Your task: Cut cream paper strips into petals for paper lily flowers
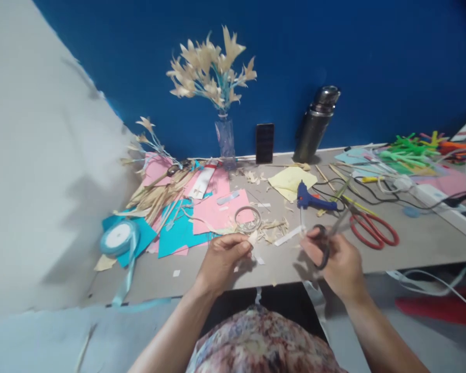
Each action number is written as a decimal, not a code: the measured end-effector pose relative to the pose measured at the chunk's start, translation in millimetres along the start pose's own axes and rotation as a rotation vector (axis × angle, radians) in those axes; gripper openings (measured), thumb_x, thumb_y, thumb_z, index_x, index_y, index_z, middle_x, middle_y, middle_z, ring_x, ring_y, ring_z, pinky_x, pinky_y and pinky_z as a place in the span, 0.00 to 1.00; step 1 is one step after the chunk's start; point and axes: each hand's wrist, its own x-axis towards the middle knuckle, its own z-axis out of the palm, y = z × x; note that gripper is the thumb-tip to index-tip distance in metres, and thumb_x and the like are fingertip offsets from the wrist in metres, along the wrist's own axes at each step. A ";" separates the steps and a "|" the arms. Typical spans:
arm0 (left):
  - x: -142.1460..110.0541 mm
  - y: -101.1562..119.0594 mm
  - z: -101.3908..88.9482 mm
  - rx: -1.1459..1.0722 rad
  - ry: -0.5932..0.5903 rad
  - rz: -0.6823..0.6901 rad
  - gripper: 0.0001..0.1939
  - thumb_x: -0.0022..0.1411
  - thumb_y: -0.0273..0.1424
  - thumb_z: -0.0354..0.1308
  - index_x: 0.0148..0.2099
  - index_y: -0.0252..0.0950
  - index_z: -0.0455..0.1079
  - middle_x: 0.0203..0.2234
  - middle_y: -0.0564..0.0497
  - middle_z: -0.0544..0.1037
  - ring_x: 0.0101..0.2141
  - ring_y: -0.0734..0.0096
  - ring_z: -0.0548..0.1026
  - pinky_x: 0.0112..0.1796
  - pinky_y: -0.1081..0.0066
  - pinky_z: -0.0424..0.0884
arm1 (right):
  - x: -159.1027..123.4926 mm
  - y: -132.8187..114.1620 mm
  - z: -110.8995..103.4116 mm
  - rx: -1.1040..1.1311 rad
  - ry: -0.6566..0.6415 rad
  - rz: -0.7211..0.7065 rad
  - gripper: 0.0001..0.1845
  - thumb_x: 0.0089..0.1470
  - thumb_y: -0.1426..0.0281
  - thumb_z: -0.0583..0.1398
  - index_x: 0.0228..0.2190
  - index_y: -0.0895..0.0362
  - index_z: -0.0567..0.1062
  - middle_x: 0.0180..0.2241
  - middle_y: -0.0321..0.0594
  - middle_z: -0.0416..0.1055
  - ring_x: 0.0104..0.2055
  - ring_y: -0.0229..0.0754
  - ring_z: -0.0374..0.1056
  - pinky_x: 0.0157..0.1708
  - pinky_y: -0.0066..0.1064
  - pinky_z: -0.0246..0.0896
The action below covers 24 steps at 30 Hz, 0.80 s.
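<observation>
My left hand [225, 256] is closed in a pinch on a small pale strip of dried leaf or paper [253, 239], held just above the table's front edge. My right hand [336, 261] is wrapped round the black handles of a pair of scissors [328, 235], whose blades point up and to the right, away from the strip. Between the two hands lies a white paper strip [288, 235] amid pale trimmings. A clear tape ring [247, 218] lies just beyond my left hand.
Red-handled scissors [373, 230] and a blue glue gun [310, 199] lie right of centre. Pink and teal paper sheets [202, 223], a light-blue ribbon spool [118, 237], a vase of pale flowers [225, 137], a phone [264, 142] and a steel flask [316, 124] stand behind. Cables run along the right.
</observation>
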 end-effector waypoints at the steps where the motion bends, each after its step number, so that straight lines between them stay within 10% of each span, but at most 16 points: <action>1: 3.9 4.4 -1.7 0.041 0.030 0.037 0.10 0.49 0.33 0.72 0.29 0.32 0.79 0.19 0.52 0.75 0.22 0.77 0.69 0.25 0.77 0.63 | 0.7 10.2 -4.9 -0.081 0.038 -0.041 0.15 0.46 0.60 0.68 0.32 0.55 0.73 0.27 0.39 0.75 0.27 0.42 0.70 0.27 0.30 0.66; 10: 54.8 58.3 3.8 0.424 0.150 0.314 0.05 0.50 0.30 0.67 0.29 0.34 0.76 0.20 0.52 0.77 0.23 0.74 0.71 0.28 0.74 0.68 | 15.3 54.6 -19.6 -0.377 0.026 -0.145 0.18 0.47 0.52 0.64 0.29 0.54 0.74 0.23 0.40 0.77 0.22 0.43 0.72 0.22 0.28 0.68; 20: 200.9 83.2 29.0 0.852 0.233 0.329 0.05 0.44 0.19 0.60 0.22 0.33 0.72 0.14 0.53 0.72 0.19 0.74 0.67 0.25 0.72 0.61 | 12.3 62.5 -11.9 -0.270 0.009 -0.103 0.18 0.48 0.51 0.63 0.27 0.52 0.71 0.20 0.37 0.73 0.19 0.40 0.67 0.19 0.26 0.63; 24: 223.4 86.0 33.0 0.897 0.232 0.285 0.05 0.45 0.19 0.61 0.27 0.31 0.75 0.14 0.53 0.72 0.17 0.74 0.66 0.23 0.72 0.59 | 13.4 65.4 -14.3 -0.208 0.027 -0.032 0.18 0.47 0.51 0.64 0.28 0.53 0.72 0.21 0.37 0.73 0.19 0.39 0.68 0.20 0.24 0.65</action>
